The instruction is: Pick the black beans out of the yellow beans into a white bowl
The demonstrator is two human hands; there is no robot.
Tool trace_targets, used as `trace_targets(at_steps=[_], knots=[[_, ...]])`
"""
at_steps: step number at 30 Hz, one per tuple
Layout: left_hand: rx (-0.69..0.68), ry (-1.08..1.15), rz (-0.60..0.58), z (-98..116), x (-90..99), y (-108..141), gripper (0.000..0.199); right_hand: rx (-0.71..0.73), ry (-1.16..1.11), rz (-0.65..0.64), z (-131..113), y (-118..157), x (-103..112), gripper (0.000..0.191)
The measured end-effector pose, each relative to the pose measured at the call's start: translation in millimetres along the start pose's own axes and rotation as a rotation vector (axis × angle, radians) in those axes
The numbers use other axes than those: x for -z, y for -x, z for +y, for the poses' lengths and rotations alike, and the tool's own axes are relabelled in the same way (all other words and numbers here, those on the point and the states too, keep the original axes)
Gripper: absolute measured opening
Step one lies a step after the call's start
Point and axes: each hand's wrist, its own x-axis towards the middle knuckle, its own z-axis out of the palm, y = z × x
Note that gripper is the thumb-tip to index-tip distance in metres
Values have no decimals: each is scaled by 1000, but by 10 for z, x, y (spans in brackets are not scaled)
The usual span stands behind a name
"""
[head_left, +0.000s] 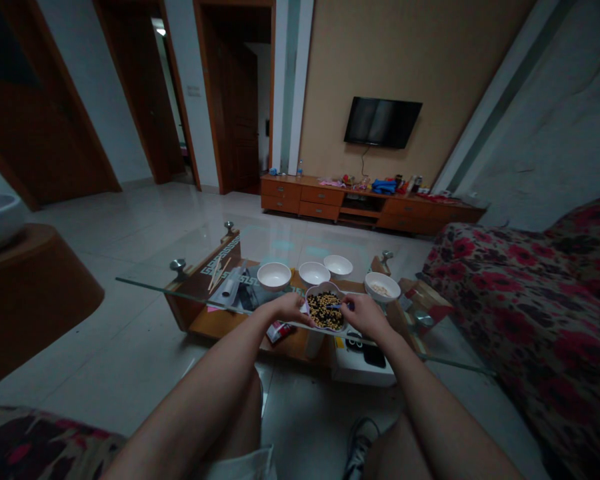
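A scalloped bowl with a pale rim [307, 291] stands at the near edge of the glass table, filled with mixed black and yellow beans [325, 312]. My left hand [291, 308] is closed on the left side of this bowl. At its right side, my right hand [364, 315] pinches a thin bluish utensil [334, 307] whose tip lies among the beans; I cannot tell its exact kind. Beyond are three white bowls, the left one [274, 275], the middle one [314, 273] and the rear one [338, 266]. Another white bowl [383, 287] at the right contains pale pieces.
Chopsticks [220, 275] and a clear plastic roll [229, 287] lie on the left of the glass table [150, 283]. A white box [363, 367] sits low under its near side. The flowered sofa [520, 293] borders the right; a TV cabinet [323, 196] stands beyond.
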Motion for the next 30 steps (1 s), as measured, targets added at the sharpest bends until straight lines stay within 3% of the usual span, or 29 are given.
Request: trace_targets(at_steps=[5,10,20,26,30], knots=[[-33,-35,-47,-33,12,-14,44,157,3,-97,-43,32,-69,25],[-45,-52,-56,-43,9,-31,44,204,25,-128,-117,4,-189,24],[-40,-75,-67,-12,13,-23,49,-13,38,31,-39,-34,-122,27],[-48,9,-104,-17,18,-13,40,180,-36,13,-33,-4,-98,17],[-28,32,-118,-23,15,-11,40,209,-75,-60,-52,12,-122,17]])
